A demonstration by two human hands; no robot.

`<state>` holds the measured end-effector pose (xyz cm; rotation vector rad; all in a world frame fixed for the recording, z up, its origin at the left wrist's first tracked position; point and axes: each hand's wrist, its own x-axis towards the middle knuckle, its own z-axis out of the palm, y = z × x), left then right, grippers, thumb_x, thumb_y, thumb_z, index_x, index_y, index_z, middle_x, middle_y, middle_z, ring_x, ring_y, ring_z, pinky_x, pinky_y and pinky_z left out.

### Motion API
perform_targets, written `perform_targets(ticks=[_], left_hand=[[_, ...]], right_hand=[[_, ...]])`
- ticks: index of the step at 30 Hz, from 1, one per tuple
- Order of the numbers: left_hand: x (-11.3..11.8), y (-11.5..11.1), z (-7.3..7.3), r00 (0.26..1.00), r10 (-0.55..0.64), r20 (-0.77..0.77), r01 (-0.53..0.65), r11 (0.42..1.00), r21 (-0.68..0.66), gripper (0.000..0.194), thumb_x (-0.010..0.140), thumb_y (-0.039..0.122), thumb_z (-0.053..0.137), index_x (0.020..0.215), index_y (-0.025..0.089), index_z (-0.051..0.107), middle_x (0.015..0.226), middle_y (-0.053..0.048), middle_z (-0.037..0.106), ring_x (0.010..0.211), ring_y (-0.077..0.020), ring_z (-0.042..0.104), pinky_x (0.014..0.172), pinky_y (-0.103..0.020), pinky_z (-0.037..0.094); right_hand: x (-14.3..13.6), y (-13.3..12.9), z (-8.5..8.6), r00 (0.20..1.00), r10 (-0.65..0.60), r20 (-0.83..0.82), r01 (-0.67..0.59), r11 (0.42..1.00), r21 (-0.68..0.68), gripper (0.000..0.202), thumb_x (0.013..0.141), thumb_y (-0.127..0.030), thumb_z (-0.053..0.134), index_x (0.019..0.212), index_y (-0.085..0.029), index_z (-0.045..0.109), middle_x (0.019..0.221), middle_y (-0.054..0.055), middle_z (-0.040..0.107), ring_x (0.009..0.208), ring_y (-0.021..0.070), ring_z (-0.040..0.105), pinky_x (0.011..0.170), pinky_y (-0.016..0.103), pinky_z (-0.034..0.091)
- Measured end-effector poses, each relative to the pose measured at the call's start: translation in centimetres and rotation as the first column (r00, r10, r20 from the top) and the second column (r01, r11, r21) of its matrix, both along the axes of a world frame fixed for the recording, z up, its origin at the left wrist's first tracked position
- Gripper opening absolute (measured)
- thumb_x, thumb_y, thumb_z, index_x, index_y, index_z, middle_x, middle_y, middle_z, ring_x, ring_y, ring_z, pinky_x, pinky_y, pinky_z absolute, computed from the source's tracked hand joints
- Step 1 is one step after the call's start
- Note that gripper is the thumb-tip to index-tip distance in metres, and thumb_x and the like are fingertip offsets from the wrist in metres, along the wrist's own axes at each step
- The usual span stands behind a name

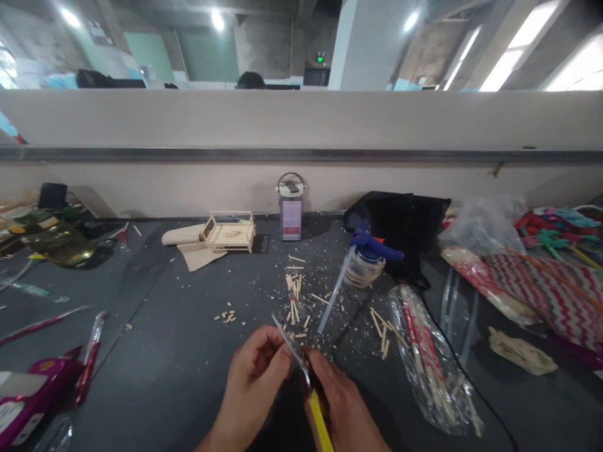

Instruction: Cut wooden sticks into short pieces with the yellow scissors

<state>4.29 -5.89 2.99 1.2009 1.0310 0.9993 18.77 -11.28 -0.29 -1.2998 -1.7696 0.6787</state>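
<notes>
My right hand (336, 383) is wrapped round yellow-handled scissors (315, 402), whose metal blades point up and away to the left. My left hand (257, 376) is closed in a pinch beside the blades; anything between its fingertips is hidden. Just beyond the hands lies a loose pile of short wooden sticks (294, 285), with small offcuts scattered round it. A little heap of tiny cut wooden pieces (228, 314) sits ahead of my left hand. Farther back stands a small wooden bed-like model (230, 233).
A blue glue gun (377, 243) rests on a jar (365, 271), its glue stick slanting forward. Plastic-wrapped sticks (426, 358) and a black cable (464, 370) lie at right. A phone (291, 218) stands against the partition (188, 185). A magenta object (42, 389) is at left.
</notes>
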Motion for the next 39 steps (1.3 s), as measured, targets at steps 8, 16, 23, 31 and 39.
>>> perform_targets(ticks=[8,16,23,31,39], left_hand=[[-1.1,-0.7,0.5,0.916,-0.108,-0.385,0.211,0.948,0.237,0.028,0.092,0.032,0.043,0.07,0.019,0.052,0.063,0.001,0.054,0.057,-0.012,0.047,0.054,-0.021,0.039],[-0.6,-1.5,0.3,0.897,-0.045,-0.44,0.2,0.929,0.312,0.024,0.091,0.026,0.044,0.069,0.02,0.054,0.062,0.001,0.06,0.056,-0.012,0.053,0.055,-0.019,0.042],[-0.7,-2.0,-0.7,0.898,-0.043,-0.438,0.153,0.964,0.218,0.026,0.092,0.031,0.046,0.07,0.02,0.055,0.057,0.004,0.052,0.052,-0.0108,0.046,0.052,-0.019,0.037],[-1.1,-0.7,-0.2,0.977,-0.177,-0.121,0.16,0.978,-0.135,0.038,0.093,0.049,0.043,0.077,0.018,0.056,0.058,0.005,0.038,0.052,-0.0098,0.033,0.047,-0.019,0.029],[-1.3,-0.5,0.1,0.986,-0.167,-0.025,0.16,0.972,-0.175,0.037,0.09,0.053,0.05,0.079,0.018,0.058,0.06,0.004,0.039,0.054,-0.0096,0.032,0.047,-0.019,0.026]], right_hand=[[-0.4,-1.3,-1.4,0.999,0.024,0.041,-0.018,0.99,-0.138,0.052,0.07,0.002,0.045,0.116,-0.02,0.056,0.097,0.008,0.07,0.087,0.0187,0.069,0.08,0.027,0.054],[0.2,-1.6,-0.6,0.998,0.042,-0.045,-0.053,0.953,-0.299,0.045,0.073,-0.004,0.049,0.114,-0.019,0.062,0.104,0.009,0.072,0.096,0.0206,0.068,0.088,0.028,0.052],[-0.8,-2.2,-1.8,0.99,-0.084,-0.114,0.022,0.887,-0.461,0.025,0.079,-0.018,0.056,0.101,-0.021,0.068,0.08,0.001,0.073,0.074,0.0153,0.066,0.068,0.017,0.051],[0.1,-2.4,0.6,0.954,-0.253,-0.159,0.176,0.906,-0.386,0.029,0.09,-0.036,0.048,0.107,-0.018,0.063,0.071,0.001,0.065,0.062,0.0156,0.061,0.056,0.019,0.048],[0.4,-2.3,-0.2,0.995,-0.099,0.006,0.098,0.973,-0.21,0.025,0.085,-0.024,0.05,0.108,-0.019,0.061,0.076,0.002,0.062,0.068,0.0164,0.061,0.071,0.025,0.053]])
